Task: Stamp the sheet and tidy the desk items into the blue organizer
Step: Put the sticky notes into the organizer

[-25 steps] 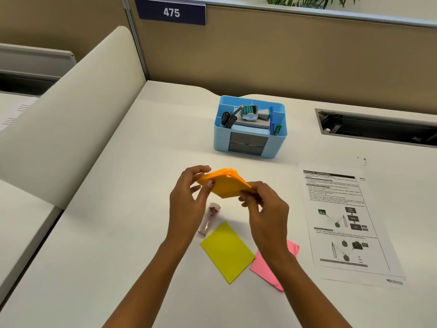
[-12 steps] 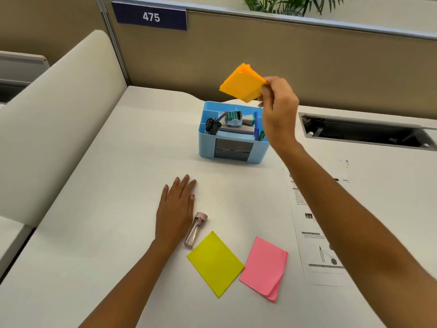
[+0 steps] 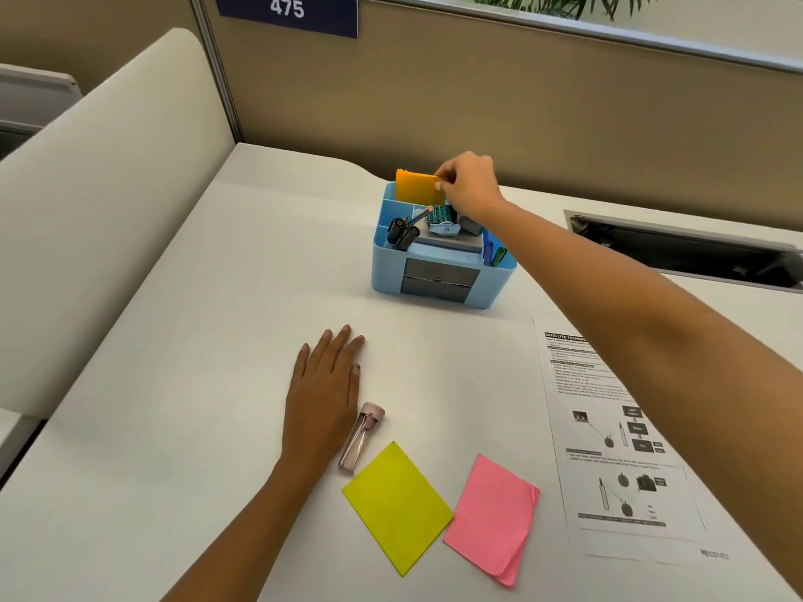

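My right hand [image 3: 471, 184] pinches an orange sticky-note pad [image 3: 419, 191] by its top right corner, upright, with its lower edge inside the back compartment of the blue organizer [image 3: 443, 271]. The organizer also holds black markers, a stamp [image 3: 443, 221] and blue and green pens. My left hand [image 3: 323, 393] lies flat and open on the desk. Beside it lies a small pink tube [image 3: 360, 438]. A yellow pad [image 3: 397, 506] and a pink pad [image 3: 493, 517] lie near the front. The printed sheet [image 3: 608, 427] is at the right, partly under my right arm, with a "RECEIVED" mark at its bottom.
A beige partition runs along the back with a blue "475" sign [image 3: 287, 8]. A curved white divider [image 3: 108, 202] borders the desk on the left. A dark cable slot [image 3: 678, 249] opens in the desk at the right.
My right hand carried the orange pad from both hands up and then down into the organizer's back compartment. My left hand let go and settled flat on the desk.
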A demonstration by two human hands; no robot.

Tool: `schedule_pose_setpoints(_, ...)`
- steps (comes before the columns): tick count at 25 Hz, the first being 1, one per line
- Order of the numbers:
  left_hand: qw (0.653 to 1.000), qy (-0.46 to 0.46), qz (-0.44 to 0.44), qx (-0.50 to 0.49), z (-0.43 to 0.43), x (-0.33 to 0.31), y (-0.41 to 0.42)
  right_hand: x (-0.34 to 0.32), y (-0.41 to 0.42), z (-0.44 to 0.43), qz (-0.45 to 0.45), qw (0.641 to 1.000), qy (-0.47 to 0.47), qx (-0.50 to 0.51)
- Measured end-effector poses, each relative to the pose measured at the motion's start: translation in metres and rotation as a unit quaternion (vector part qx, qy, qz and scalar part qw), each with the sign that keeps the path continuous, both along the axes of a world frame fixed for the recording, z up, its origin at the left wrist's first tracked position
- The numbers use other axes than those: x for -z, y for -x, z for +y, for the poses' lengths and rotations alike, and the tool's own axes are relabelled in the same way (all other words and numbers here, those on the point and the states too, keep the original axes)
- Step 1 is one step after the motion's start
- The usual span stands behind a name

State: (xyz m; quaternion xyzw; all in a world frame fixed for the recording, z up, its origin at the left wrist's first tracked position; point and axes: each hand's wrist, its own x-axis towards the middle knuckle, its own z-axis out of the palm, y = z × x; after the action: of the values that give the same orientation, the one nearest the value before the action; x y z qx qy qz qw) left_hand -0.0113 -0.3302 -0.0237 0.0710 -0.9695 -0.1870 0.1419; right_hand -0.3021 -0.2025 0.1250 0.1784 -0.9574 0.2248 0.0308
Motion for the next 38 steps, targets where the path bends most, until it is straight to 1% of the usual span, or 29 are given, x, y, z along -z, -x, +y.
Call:
schedule_pose_setpoints(4,1.0,0.008,-0.006,-0.004,0.0,0.001,0.0,0.006,0.009,-0.008,-0.031,0.999,-0.028,0.024)
schedule_pose_setpoints(9,1.0,0.015,-0.004,-0.003,0.0,0.001,0.0,0.006,0.012,-0.007,-0.013,0.998,-0.013,0.052)
schedule_pose_setpoints(12,1.0,0.017,-0.006,-0.002,0.001,0.0,0.0,0.0,0.007,-0.001,0.043,0.997,0.024,0.051)
schedule_pose_setpoints(15,1.0,0.016,-0.006,-0.002,0.001,0.0,0.0,-0.009,-0.015,0.007,0.109,0.991,0.078,0.022)
schedule_pose_setpoints(19,1.0,0.016,-0.006,-0.003,0.001,0.0,0.0,-0.012,-0.089,0.026,0.18,0.975,0.124,-0.028)
schedule_pose_setpoints(21,1.0,0.017,-0.005,-0.002,0.001,0.0,0.0,-0.005,-0.136,0.043,0.193,0.97,0.141,-0.04)
schedule_pose_setpoints(23,1.0,0.016,-0.002,0.0,0.001,0.0,-0.001,0.007,-0.181,0.064,0.162,0.975,0.145,-0.033)
schedule_pose_setpoints(26,1.0,0.014,0.0,0.0,0.001,0.001,0.0,0.033,-0.239,0.094,0.051,0.992,0.119,-0.004)
schedule_pose_setpoints(28,1.0,0.012,0.001,0.0,0.001,0.001,-0.001,0.051,-0.27,0.111,-0.039,0.996,0.079,0.007)
schedule_pose_setpoints(30,1.0,0.011,0.004,0.002,0.001,0.001,-0.001,0.063,-0.297,0.123,-0.122,0.992,0.02,0.028)
schedule_pose_setpoints(32,1.0,0.007,0.008,0.005,0.002,0.001,-0.002,0.071,-0.316,0.131,-0.178,0.982,-0.037,0.046)
schedule_pose_setpoints(34,1.0,0.004,0.013,0.006,0.003,0.0,-0.003,0.075,-0.326,0.133,-0.2,0.975,-0.077,0.055)
schedule_pose_setpoints(38,1.0,0.004,0.016,0.007,0.002,0.0,-0.003,0.079,-0.332,0.13,-0.2,0.968,-0.136,0.062)
